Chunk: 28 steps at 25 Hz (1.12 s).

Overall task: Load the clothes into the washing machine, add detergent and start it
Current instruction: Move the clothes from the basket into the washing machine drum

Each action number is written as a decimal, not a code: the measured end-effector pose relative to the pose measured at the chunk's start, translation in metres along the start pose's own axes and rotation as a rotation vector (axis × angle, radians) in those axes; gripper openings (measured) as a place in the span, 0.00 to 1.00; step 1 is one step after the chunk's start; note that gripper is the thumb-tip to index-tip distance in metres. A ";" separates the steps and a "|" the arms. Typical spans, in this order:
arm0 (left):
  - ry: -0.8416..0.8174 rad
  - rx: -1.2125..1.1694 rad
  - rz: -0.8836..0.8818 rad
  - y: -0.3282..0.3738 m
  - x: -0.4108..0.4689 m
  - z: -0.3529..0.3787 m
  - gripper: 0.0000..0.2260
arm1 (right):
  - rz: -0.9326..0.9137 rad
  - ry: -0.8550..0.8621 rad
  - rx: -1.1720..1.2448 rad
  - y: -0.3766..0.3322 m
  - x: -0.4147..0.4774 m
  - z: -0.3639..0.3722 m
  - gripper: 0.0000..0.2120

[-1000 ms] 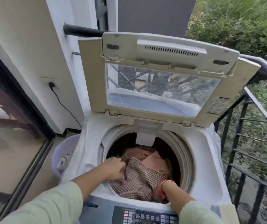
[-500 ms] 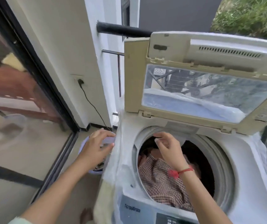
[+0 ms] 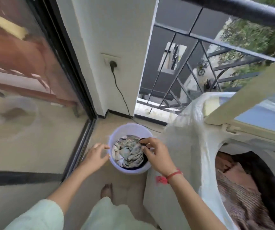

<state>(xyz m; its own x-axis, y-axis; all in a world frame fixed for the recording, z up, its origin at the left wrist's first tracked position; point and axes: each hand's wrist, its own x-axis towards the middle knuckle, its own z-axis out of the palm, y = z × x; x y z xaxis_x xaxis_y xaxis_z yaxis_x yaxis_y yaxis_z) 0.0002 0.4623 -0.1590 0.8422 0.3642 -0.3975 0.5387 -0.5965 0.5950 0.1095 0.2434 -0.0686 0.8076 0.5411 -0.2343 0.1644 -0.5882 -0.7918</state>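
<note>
A lavender bucket [image 3: 116, 133] stands on the floor left of the washing machine [image 3: 191, 146]. Inside it lie crumpled pale patterned clothes [image 3: 130, 152] and a dark garment [image 3: 144, 141]. My right hand [image 3: 156, 155] hovers over the bucket's right side, fingers curled at the dark garment; whether it grips the cloth I cannot tell. My left hand [image 3: 96, 156] is spread open just outside the bucket's left rim, holding nothing. The machine's lid [image 3: 249, 90] stands raised. Its drum [image 3: 243, 193] holds a checked cloth and a pinkish one.
A glass sliding door [image 3: 33, 97] runs along the left. A power cord [image 3: 121, 95] drops from a wall socket to the floor behind the bucket. A black balcony railing [image 3: 208, 47] stands behind. My bare foot [image 3: 106, 190] is on the floor near the bucket.
The view swung left and down from the drum to the bucket. My right hand left the drum and moved over the bucket; my left hand stays by its rim.
</note>
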 end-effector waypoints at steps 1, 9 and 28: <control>-0.057 0.027 -0.022 -0.016 0.012 0.001 0.15 | 0.107 0.007 -0.044 0.012 0.019 0.023 0.11; -0.454 0.284 0.003 -0.081 0.090 0.067 0.22 | 0.473 -0.184 -0.337 0.128 0.069 0.129 0.15; -0.118 0.882 0.376 -0.193 0.253 0.260 0.14 | 0.446 -0.251 -0.436 0.337 0.192 0.336 0.10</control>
<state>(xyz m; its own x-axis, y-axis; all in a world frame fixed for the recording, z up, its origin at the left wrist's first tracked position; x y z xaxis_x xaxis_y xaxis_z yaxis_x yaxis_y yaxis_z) 0.1040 0.4829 -0.5559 0.9231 -0.0056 -0.3845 -0.0150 -0.9997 -0.0214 0.1303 0.3508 -0.5701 0.7037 0.2820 -0.6522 0.1017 -0.9484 -0.3003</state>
